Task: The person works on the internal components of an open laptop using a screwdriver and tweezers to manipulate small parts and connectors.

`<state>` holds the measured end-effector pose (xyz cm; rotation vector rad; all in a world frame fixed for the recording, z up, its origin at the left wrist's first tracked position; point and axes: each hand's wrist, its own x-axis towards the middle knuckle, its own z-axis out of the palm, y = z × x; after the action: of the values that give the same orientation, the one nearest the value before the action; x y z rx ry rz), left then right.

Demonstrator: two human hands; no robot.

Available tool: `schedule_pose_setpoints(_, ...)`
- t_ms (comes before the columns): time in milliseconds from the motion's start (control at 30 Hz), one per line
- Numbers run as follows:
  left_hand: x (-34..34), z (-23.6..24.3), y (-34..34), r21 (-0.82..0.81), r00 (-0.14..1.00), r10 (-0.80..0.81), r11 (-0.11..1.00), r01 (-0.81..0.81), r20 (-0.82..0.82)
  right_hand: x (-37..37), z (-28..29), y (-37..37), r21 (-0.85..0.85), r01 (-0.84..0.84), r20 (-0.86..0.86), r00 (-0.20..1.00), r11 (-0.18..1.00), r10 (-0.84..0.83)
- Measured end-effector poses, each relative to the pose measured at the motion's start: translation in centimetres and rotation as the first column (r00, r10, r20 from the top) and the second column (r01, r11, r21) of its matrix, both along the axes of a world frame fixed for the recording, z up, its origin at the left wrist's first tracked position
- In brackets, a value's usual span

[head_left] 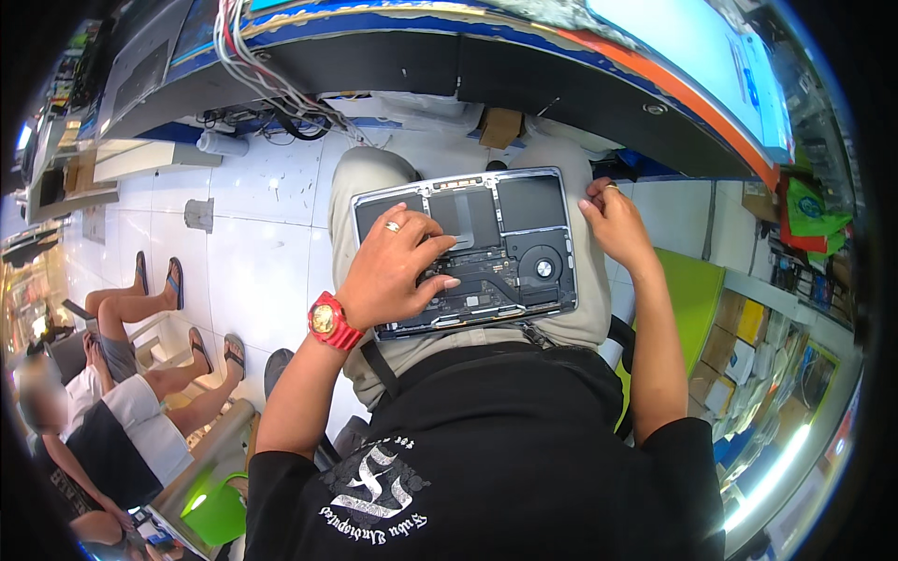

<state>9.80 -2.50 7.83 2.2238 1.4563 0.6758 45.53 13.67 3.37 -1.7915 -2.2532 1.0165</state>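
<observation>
An opened laptop (533,206) lies on my lap with its batteries, circuit board and round fan (544,268) exposed. My left hand (402,257), with a ring and a red wristwatch (332,321), rests over the middle-left of the internals, thumb and index apart, some fingertips hidden or curled. A small pale strip lies by its index fingertip. My right hand (610,220) is off the laptop's right edge by my knee, its fingers curled; whether anything is between them is too small to tell.
A dark workbench (393,65) with hanging cables (262,75) spans the front. Seated people (140,393) are at the left near a green bucket (210,514). A green panel (683,290) and lit display case (748,393) stand at the right. A cardboard piece (501,126) lies under the bench.
</observation>
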Motion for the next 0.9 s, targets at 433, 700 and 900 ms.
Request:
schedule_pose_setpoints(433, 0.7, -2.9, 1.1, -0.02, 0.989, 0.12, 0.993, -0.119, 0.084, 0.0, 0.2, -0.2, -0.004, 0.002, -0.007, 1.0, 1.0, -0.002)
schedule_pose_setpoints(700, 0.1, -2.4, 1.3, -0.147, 0.98, 0.12, 0.984, -0.096, 0.161, 0.0, 0.1, -0.3, -0.01, 0.018, -0.022, 1.0, 1.0, -0.018)
schedule_pose_setpoints(900, -0.6, -2.7, 1.4, -0.142, 0.982, 0.073, 0.989, -0.048, 0.176, 0.1, -0.3, -0.4, 0.001, 0.043, -0.025, 0.999, 0.999, -0.043)
